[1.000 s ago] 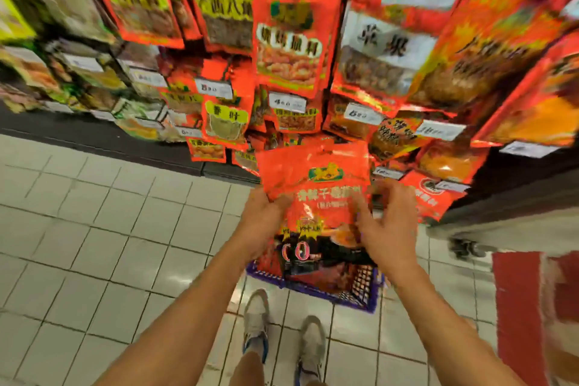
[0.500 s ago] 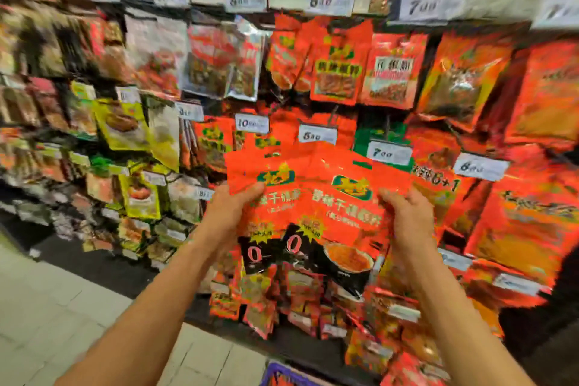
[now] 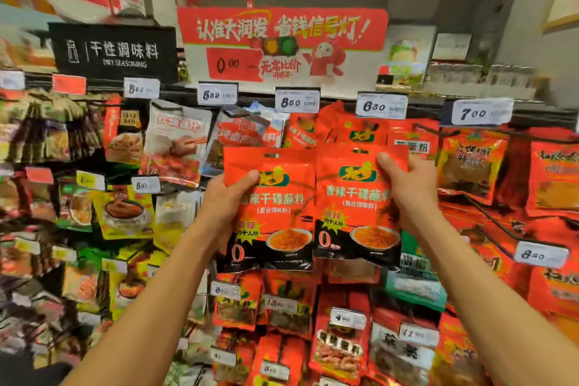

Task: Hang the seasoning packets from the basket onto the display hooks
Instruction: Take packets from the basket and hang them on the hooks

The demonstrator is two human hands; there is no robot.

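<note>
Pkts are up off the floor level now: a sec ago both hands were low over the blue basket w/ floor tiles and shoes in view, half a sec ago they were mid-rack, and now the view is tilted up to the top row under the black "Dry Seasoning" sign (image 3: 114, 52) in the upper left of the frame. The basket is out of view. Left hand (image 3: 225, 197) grips the left seasoning packet (image 3: 275, 213) by its left edge, thumb across the front; right hand (image 3: 404, 188) grips the right seasoning packet (image 3: 354, 207) by its right edge, thumb over the upper corner. The two pkts sit side by side at frame centre, edges overlapping a bit, upright, faces toward the camera; whether more pkts are stacked behind can't be told. They're held in front of the rack, just below the 8.60 price tag (image 3: 297, 101) and 6.30 price tag (image 3: 381, 106), and matching red hanging packets (image 3: 360, 131) show right behind them. Meaning for the task, as I read it: pickup is done, carry is about done, the target hook looks to be that top-row one w/ same product. Hook itself is hidden behind the pkts, so no threading yet. Next bit prob needs lining the hang holes at the pkt tops w/ the hook tip, likely one at a time.
</note>
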